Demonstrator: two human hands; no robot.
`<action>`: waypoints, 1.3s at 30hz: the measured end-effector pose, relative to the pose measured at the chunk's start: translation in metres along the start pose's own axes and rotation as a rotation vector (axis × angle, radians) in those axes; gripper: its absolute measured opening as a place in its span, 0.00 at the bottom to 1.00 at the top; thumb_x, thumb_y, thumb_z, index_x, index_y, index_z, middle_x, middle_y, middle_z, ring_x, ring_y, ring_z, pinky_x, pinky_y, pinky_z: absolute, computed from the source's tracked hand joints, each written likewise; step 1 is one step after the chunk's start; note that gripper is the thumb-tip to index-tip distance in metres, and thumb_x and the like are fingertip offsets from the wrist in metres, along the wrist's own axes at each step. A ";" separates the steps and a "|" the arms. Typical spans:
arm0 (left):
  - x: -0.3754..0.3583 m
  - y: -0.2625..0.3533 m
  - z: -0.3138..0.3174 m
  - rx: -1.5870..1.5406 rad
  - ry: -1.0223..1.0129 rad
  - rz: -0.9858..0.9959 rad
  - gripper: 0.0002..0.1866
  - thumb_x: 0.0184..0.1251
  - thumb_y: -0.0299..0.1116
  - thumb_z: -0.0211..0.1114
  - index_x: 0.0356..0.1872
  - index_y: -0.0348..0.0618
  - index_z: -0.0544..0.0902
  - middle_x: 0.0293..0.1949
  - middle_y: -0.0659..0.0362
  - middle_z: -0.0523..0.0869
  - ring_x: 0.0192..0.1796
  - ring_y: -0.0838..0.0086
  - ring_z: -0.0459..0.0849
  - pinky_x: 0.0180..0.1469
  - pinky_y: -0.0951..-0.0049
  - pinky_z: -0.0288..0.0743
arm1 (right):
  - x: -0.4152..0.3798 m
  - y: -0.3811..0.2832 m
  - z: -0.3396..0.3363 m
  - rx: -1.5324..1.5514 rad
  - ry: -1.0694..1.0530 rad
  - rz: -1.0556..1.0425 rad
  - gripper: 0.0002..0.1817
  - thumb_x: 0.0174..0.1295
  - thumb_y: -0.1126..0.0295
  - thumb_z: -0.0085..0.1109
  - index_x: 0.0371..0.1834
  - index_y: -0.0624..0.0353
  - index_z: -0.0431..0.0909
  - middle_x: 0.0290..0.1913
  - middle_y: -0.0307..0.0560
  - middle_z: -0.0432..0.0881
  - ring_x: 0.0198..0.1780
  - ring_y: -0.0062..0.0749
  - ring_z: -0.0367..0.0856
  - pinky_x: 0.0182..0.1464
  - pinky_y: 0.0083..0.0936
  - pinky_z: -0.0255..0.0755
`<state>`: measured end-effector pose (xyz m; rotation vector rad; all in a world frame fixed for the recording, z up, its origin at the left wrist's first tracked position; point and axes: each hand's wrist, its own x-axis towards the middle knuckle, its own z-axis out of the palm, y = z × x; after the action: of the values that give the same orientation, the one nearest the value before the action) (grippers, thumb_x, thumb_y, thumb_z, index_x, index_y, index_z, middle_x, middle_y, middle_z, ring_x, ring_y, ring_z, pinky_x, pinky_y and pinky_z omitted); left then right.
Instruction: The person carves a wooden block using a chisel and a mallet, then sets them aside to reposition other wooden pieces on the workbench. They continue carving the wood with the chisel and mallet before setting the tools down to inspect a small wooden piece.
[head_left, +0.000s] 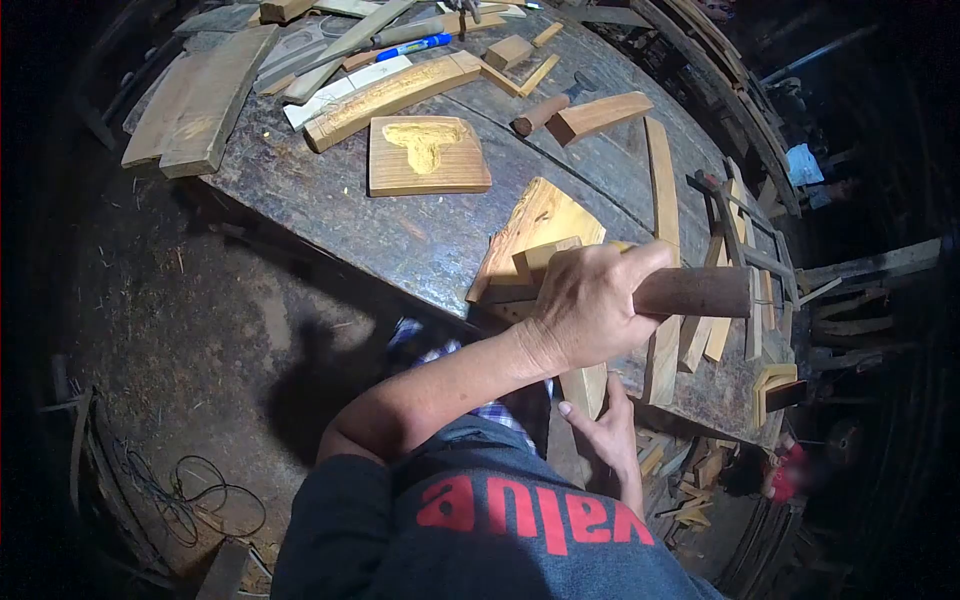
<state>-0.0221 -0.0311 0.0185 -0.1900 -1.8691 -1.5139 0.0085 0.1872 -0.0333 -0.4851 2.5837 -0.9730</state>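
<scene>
My left hand [600, 300] reaches across from the left, its fingers closed round a thick, dark, cylindrical wooden handle [700, 292] that sticks out to the right. Whatever is at its other end is hidden by the hand. Just beyond the knuckles are a light wooden block [545, 258] and a flat, rough-edged board [545, 220] at the bench edge. Lower down, near my body, my right hand [608, 435] grips a pale wood piece [583, 388], thumb on the near side and fingers on the far side. My left hand is just above that piece.
On the dark workbench [330, 215] lie a board with a carved hollow [425, 178], a long carved wood piece [390, 98], a blue marker [413, 47] and a tool with a round handle [540, 115]. Wooden strips line the right side. Cables [200, 490] lie on the floor.
</scene>
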 end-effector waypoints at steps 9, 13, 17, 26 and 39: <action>-0.007 -0.005 0.004 0.075 -0.080 0.035 0.15 0.43 0.27 0.72 0.34 0.44 0.77 0.23 0.50 0.81 0.29 0.51 0.85 0.31 0.55 0.75 | -0.002 0.009 -0.002 0.038 0.005 0.055 0.32 0.52 0.59 0.78 0.53 0.67 0.73 0.44 0.54 0.85 0.46 0.37 0.83 0.52 0.34 0.75; -0.010 -0.007 -0.001 0.154 -0.146 0.059 0.15 0.47 0.29 0.69 0.39 0.45 0.79 0.23 0.49 0.83 0.30 0.50 0.86 0.33 0.50 0.79 | -0.013 0.012 -0.027 0.209 0.187 0.000 0.33 0.50 0.57 0.79 0.53 0.64 0.73 0.53 0.55 0.83 0.50 0.35 0.83 0.53 0.31 0.75; -0.011 -0.007 0.001 0.094 -0.140 0.082 0.17 0.45 0.29 0.70 0.39 0.45 0.79 0.23 0.50 0.82 0.31 0.50 0.86 0.33 0.51 0.78 | -0.035 0.033 -0.072 0.356 0.487 -0.279 0.40 0.50 0.53 0.76 0.61 0.63 0.66 0.56 0.54 0.76 0.54 0.37 0.78 0.54 0.35 0.74; -0.011 -0.007 -0.007 0.138 -0.203 0.012 0.16 0.44 0.29 0.70 0.38 0.46 0.79 0.25 0.50 0.82 0.31 0.50 0.84 0.33 0.53 0.77 | -0.051 0.010 -0.100 0.338 0.270 -0.094 0.48 0.44 0.55 0.76 0.68 0.68 0.65 0.52 0.49 0.78 0.54 0.32 0.76 0.59 0.32 0.70; -0.015 0.005 -0.007 -0.033 0.025 -0.049 0.13 0.50 0.29 0.78 0.28 0.39 0.80 0.23 0.60 0.80 0.27 0.76 0.80 0.33 0.71 0.74 | 0.010 0.017 -0.048 -0.048 0.118 0.085 0.38 0.53 0.42 0.71 0.56 0.63 0.72 0.44 0.68 0.84 0.50 0.61 0.84 0.52 0.48 0.77</action>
<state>-0.0059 -0.0314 0.0137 -0.1413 -1.8421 -1.5741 -0.0235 0.2220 -0.0129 -0.3360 2.7138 -0.9393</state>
